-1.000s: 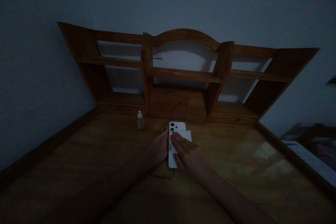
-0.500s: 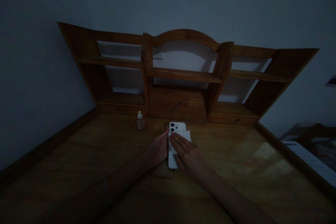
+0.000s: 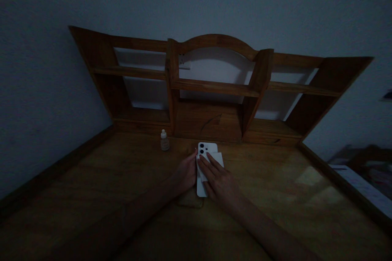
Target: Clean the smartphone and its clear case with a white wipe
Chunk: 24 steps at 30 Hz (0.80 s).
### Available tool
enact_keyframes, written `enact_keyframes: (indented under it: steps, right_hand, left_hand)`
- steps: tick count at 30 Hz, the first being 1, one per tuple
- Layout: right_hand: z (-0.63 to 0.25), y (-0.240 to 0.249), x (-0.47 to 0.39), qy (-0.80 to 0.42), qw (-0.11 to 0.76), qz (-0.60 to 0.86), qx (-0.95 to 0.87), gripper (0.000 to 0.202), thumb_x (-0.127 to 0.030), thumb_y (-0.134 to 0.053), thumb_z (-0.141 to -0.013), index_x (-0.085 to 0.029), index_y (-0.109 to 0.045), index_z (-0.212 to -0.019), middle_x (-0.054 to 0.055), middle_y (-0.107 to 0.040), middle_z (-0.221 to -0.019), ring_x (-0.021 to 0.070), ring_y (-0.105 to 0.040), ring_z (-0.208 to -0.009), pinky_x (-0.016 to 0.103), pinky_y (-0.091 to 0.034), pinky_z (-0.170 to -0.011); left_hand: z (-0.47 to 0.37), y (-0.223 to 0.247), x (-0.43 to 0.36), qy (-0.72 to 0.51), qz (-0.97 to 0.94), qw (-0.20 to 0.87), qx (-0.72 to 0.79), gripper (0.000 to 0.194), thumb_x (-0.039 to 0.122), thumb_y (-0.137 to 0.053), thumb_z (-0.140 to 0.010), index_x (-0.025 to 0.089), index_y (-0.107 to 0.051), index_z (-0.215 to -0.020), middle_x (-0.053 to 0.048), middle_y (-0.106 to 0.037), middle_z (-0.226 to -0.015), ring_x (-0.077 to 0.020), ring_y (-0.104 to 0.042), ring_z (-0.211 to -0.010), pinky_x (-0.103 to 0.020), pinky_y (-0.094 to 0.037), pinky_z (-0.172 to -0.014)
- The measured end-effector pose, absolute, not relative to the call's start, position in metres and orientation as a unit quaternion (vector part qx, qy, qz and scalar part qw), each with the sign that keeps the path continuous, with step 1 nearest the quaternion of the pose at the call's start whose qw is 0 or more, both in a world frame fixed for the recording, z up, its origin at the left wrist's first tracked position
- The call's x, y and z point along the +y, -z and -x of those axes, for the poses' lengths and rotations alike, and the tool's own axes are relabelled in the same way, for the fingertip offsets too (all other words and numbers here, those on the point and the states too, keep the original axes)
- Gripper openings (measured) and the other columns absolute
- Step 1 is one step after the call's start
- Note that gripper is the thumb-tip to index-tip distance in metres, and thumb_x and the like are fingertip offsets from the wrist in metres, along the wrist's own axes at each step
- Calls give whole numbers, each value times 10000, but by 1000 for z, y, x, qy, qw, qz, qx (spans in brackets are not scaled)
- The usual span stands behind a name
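A white smartphone point(image 3: 201, 189) lies on the wooden desk with its back and camera lenses facing up. My left hand point(image 3: 187, 172) grips the phone along its left edge, the thumb beside the lenses. On the phone's back lies a white wiping cloth point(image 3: 218, 157), flat and thin, its right part reaching past the phone's edge. My right hand point(image 3: 222, 183) presses this cloth against the phone below the lenses, fingers over it and thumb lower down. Its palm hides part of both.
A small clear dropper bottle point(image 3: 164, 142) with a white cap stands left of the phone. A faint rectangular outline point(image 3: 196, 207) lies near my left wrist, too dark to name. The wooden shelf unit point(image 3: 214, 88) rises along the desk's back.
The fingers of my right hand have spread slightly on the cloth, one now further up and right near the lenses. The phone and my left hand hold nearly the same place.
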State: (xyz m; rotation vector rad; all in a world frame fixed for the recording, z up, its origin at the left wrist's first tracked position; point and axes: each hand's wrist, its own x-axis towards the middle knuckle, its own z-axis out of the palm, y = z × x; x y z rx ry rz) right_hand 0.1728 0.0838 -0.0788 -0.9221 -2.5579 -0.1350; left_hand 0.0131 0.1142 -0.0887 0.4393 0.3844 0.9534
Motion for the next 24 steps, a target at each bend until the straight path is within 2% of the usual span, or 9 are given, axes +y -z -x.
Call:
enact_keyframes:
  steps: [7, 11, 15, 19, 24]
  right_hand:
    - [-174, 80, 83, 46, 211, 326, -921, 646, -123, -516, -832, -115, -333, -1452, 102, -339, -1520, 270, -179, -1442, 446, -353, -1130]
    - [-173, 79, 82, 40, 206, 330, -920, 649, -124, -502, -845, -108, -307, -1464, 109, -320, -1527, 254, -187, -1441, 429, -341, -1139]
    - [-175, 78, 84, 28, 208, 324, -923, 651, -131, -484, -858, -109, -279, -1476, 119, -325, -1524, 233, -245, -1426, 408, -348, -1133]
    - [-177, 77, 84, -9, 208, 318, -925, 650, -138, -485, -835, -134, -318, -1464, 110, -367, -1503, 220, -302, -1405, 416, -370, -1113]
    - [-179, 72, 81, -49, 222, 308, -924, 644, -135, -500, -804, -168, -380, -1436, 79, -431, -1467, 208, -350, -1382, 409, -367, -1111]
  left_hand:
    - [-13, 91, 117, -464, -187, 847, 177, 339, 368, -482, -936, 81, -630, -1041, -102, -683, -902, -162, -658, -847, -264, -464, -896]
    - [-13, 92, 118, -468, -199, 842, 182, 344, 378, -476, -937, 75, -628, -999, -109, -681, -881, -176, -662, -853, -291, -459, -926]
    - [-13, 94, 118, -466, -196, 844, 181, 363, 383, -470, -938, 67, -608, -1052, -120, -678, -902, -181, -661, -853, -305, -462, -935]
    - [-13, 93, 118, -469, -197, 841, 184, 378, 366, -446, -947, 61, -582, -1121, -130, -675, -917, -200, -659, -880, -330, -469, -934]
    - [-14, 87, 115, -469, -210, 832, 207, 357, 376, -475, -934, 70, -615, -1053, -137, -674, -923, -201, -661, -849, -306, -497, -854]
